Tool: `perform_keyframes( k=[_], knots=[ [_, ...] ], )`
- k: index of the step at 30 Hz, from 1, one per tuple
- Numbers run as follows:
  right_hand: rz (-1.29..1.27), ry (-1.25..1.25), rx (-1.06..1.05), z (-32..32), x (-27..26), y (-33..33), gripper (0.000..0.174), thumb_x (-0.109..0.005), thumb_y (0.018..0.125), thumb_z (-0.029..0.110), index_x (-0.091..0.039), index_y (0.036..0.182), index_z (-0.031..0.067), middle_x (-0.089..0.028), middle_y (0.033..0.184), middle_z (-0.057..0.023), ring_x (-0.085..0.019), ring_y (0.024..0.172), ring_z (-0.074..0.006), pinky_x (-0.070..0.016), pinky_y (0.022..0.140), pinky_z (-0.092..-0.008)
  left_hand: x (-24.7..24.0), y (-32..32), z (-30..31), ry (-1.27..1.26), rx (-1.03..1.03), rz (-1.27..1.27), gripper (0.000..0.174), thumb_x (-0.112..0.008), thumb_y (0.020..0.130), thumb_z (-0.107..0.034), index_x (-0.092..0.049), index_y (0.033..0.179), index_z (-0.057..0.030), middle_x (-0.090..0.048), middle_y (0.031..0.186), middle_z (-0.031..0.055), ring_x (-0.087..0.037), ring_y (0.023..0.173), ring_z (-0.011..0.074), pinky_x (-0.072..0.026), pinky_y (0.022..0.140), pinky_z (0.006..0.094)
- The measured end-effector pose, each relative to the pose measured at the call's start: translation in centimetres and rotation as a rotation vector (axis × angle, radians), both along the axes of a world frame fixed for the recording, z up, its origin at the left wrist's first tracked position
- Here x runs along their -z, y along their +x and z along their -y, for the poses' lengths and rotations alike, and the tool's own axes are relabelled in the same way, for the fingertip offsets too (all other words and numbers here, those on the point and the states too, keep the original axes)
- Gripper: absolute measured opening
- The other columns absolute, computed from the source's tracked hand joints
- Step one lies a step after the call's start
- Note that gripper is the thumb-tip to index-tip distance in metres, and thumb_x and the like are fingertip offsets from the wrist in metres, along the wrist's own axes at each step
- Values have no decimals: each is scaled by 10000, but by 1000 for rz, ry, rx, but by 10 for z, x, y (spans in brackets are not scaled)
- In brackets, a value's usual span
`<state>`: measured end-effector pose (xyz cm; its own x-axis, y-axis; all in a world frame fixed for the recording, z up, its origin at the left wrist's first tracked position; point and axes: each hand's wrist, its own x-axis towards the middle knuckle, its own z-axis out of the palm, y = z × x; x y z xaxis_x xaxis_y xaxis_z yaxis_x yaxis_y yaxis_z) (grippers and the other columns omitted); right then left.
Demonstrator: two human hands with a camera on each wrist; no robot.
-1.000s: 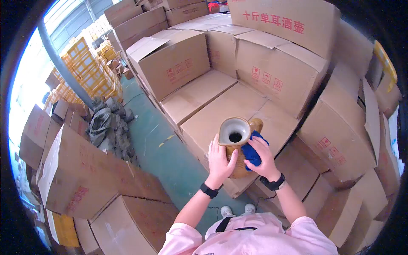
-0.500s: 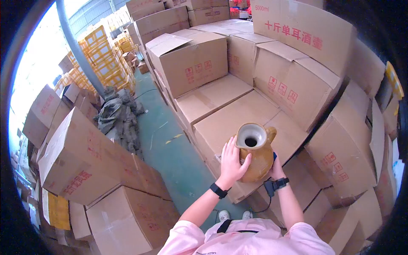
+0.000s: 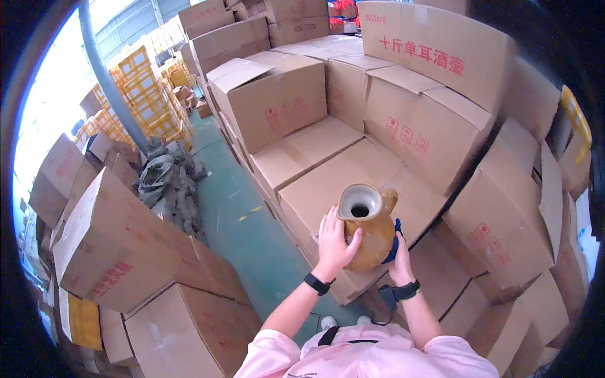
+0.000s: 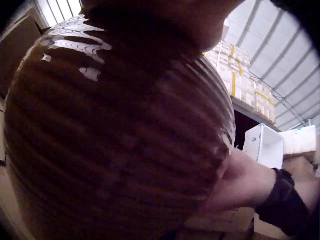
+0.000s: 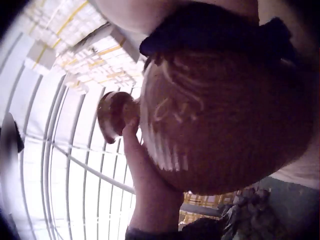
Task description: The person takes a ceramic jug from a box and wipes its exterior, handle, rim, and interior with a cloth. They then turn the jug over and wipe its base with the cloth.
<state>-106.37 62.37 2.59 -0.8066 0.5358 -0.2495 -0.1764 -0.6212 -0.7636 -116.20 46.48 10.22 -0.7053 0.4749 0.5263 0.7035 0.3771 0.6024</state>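
- The left hand (image 3: 336,247) is holding the brown jug (image 3: 373,244) with fingers lying along one side.
- The right hand (image 3: 401,263) is holding a blue cloth (image 5: 215,32) against the opposite side.
- The jug is facing mouth-up between both hands, beside a cardboard box (image 3: 353,170); contact is hard to tell.

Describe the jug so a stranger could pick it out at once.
Start from the stack of cardboard boxes beside the green floor. At its near end, the jug is between a person's left hand and right hand, a blue cloth against it. Its rounded, glossy brown body and single handle set it apart from the flat-sided boxes.
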Motion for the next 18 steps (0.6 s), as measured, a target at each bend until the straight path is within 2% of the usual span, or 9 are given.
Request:
perform_keyframes(
  k=[2, 5, 9, 11, 13, 15, 16, 17, 18],
  knots=[
    [-14, 219, 147, 17, -16, 10, 408, -469, 969, 229, -441, 1335, 51, -518, 1284, -23, -491, 1152, -145, -389, 985, -299, 0, -2, 0, -12, -4, -10, 578, -611, 825, -303, -441, 1271, 23, -442, 1316, 243, -375, 1272, 392, -259, 1079, 492],
    [10, 406, 157, 18, -37, 21, 392, -489, 962, 209, -472, 1312, 34, -527, 1280, -40, -502, 1141, -139, -405, 965, -276, 0, -4, 0, -22, 5, -4, 577, -611, 825, -299, -439, 1273, 22, -444, 1311, 245, -375, 1272, 391, -257, 1080, 491],
    [-200, 250, 172, 0, -72, 23, 411, -469, 971, 227, -468, 1296, -24, -519, 1304, -107, -512, 1167, -182, -375, 1011, -300, 6, -2, 0, -21, -2, -57, 588, -612, 823, -302, -433, 1276, 29, -437, 1316, 249, -375, 1271, 394, -254, 1083, 490],
    [-267, 422, 131, 1, -112, 23, 407, -461, 970, 212, -459, 1302, -24, -511, 1313, -110, -500, 1189, -203, -362, 1023, -315, 7, -3, 0, -15, -3, -65, 593, -614, 823, -304, -431, 1278, 29, -435, 1319, 247, -374, 1271, 395, -252, 1084, 491],
    [-178, 771, 94, 1, -139, 20, 384, -490, 954, 168, -466, 1293, -11, -523, 1297, -118, -506, 1178, -201, -375, 1008, -320, 7, -2, 0, -15, -1, -57, 601, -619, 814, -294, -427, 1282, 29, -434, 1320, 246, -373, 1272, 396, -251, 1084, 494],
    [-261, 1189, -40, 12, -179, 10, 388, -541, 916, 126, -475, 1279, 5, -545, 1255, -146, -518, 1165, -229, -384, 995, -334, 6, -3, -1, -14, 2, -41, 612, -627, 795, -272, -423, 1288, 29, -433, 1321, 246, -371, 1273, 397, -252, 1083, 500],
    [-246, 1411, -104, 14, -185, 0, 410, -589, 871, 101, -487, 1258, 15, -554, 1202, -187, -530, 1141, -295, -391, 985, -366, 6, -3, 0, -17, 19, -50, 606, -629, 782, -260, -429, 1277, 29, -439, 1310, 249, -374, 1268, 401, -253, 1081, 504],
    [-278, 1625, -83, 24, -194, -9, 379, -599, 847, 160, -534, 1181, -8, -591, 1108, -186, -576, 1034, -310, -397, 969, -379, 8, -4, 2, -22, 36, -58, 601, -631, 769, -248, -435, 1266, 29, -446, 1299, 252, -377, 1263, 406, -255, 1079, 507],
    [-229, 1844, -94, 31, -193, -19, 377, -625, 823, 195, -552, 1137, -1, -609, 1040, -187, -582, 999, -319, -410, 947, -393, 10, -4, 3, -27, 55, -66, 595, -633, 757, -235, -441, 1255, 29, -452, 1287, 255, -380, 1257, 410, -257, 1077, 511]
  ],
)
